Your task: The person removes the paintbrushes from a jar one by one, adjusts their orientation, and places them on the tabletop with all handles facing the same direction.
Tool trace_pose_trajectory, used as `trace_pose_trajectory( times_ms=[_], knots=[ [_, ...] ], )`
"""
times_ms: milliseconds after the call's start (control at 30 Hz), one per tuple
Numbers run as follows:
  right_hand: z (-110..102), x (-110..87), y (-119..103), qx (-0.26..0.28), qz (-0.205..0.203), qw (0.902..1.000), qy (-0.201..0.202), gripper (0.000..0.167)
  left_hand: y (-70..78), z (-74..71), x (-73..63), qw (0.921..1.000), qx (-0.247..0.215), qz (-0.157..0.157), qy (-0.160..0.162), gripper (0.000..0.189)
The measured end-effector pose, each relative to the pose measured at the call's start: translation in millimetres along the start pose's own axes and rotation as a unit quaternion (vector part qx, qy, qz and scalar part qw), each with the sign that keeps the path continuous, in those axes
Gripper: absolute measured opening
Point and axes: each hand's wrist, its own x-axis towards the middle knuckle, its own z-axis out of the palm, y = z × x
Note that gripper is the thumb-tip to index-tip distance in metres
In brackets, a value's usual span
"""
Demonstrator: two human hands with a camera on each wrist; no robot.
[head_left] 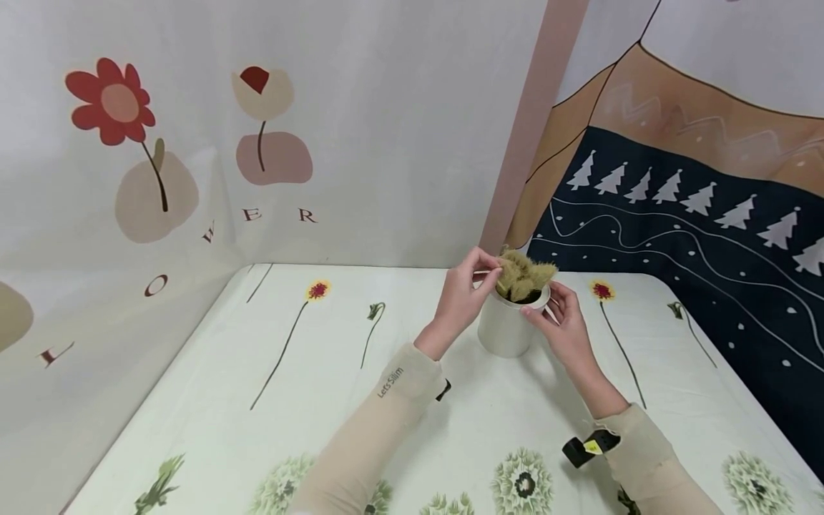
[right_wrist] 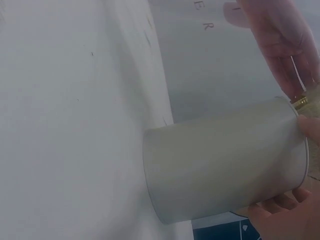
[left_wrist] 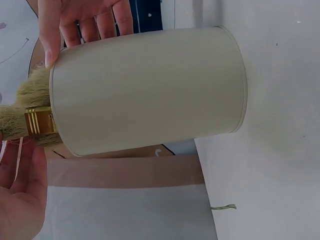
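A cream cylindrical canister (head_left: 506, 332) stands upright on the table, holding several bristle brushes (head_left: 520, 270) with their tan heads up. In the left wrist view one paintbrush (left_wrist: 39, 121) shows a gold metal ferrule at the rim. My left hand (head_left: 460, 295) is at the canister's left side, its thumb and fingertips pinching a brush at its bristle end; the exact contact is partly hidden. My right hand (head_left: 566, 325) grips the canister near its rim, thumb in front and fingers round the right side. The brush handles are hidden inside the canister.
A white cloth with printed flowers covers the table (head_left: 360, 422). Behind it hangs a pale curtain (head_left: 399, 143) with flower prints, and to the right a dark cloth (head_left: 644, 236) with printed trees. Each wrist wears a strapped black camera (head_left: 589, 448).
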Motion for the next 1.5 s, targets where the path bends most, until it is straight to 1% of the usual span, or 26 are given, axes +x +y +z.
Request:
trace_pose_trajectory(
  times_ms=[100, 167, 233, 400, 533, 700, 833, 967, 1200, 1367, 1500],
  knots=[
    [-0.2, -0.4, -0.4, 0.002, 0.001, 1.0000, -0.002, 0.080, 2.2, -1.3, 2.0, 1.0000, -0.001, 0.006, -0.004, 0.010],
    [-0.3, -0.5, -0.6, 0.003, 0.002, 1.0000, -0.003, 0.080, 4.3, -2.6, 3.7, 0.9999, -0.008, 0.008, 0.001, 0.011],
    [-0.5, -0.5, -0.9, 0.004, 0.003, 1.0000, -0.004, 0.080, 6.8, -4.3, 5.9, 0.9996, -0.020, 0.009, 0.015, 0.011],
    [-0.4, 0.0, -1.7, 0.004, 0.007, 1.0000, -0.004, 0.081, 15.4, -12.7, 12.5, 0.9962, -0.050, 0.025, 0.067, 0.013],
    [-0.7, 0.4, -1.6, 0.003, 0.008, 1.0000, -0.003, 0.081, 23.6, -23.3, 17.2, 0.9911, -0.072, 0.039, 0.105, 0.015],
    [-1.1, 0.8, -0.7, 0.003, 0.002, 1.0000, -0.002, 0.081, 33.4, -39.9, 23.2, 0.9817, -0.109, 0.058, 0.145, 0.018],
    [-1.1, 0.7, -0.4, 0.004, -0.002, 1.0000, -0.006, 0.082, 34.4, -54.0, 27.6, 0.9730, -0.135, 0.064, 0.176, 0.020],
    [-1.7, 1.4, 0.9, 0.010, 0.002, 0.9999, -0.012, 0.082, 27.3, -65.2, 27.6, 0.9684, -0.149, 0.053, 0.193, 0.020],
    [-2.3, 1.3, 2.0, 0.011, 0.003, 0.9998, -0.014, 0.082, 5.6, -74.2, 20.5, 0.9701, -0.140, 0.010, 0.198, 0.020],
    [-1.4, 0.5, 0.5, 0.011, -0.003, 0.9999, -0.013, 0.082, -13.3, -78.0, 16.9, 0.9701, -0.129, -0.020, 0.205, 0.020],
    [-1.1, 0.6, 0.5, 0.010, -0.006, 0.9999, -0.012, 0.081, -25.7, -80.5, 14.5, 0.9695, -0.122, -0.047, 0.207, 0.021]
  ],
)
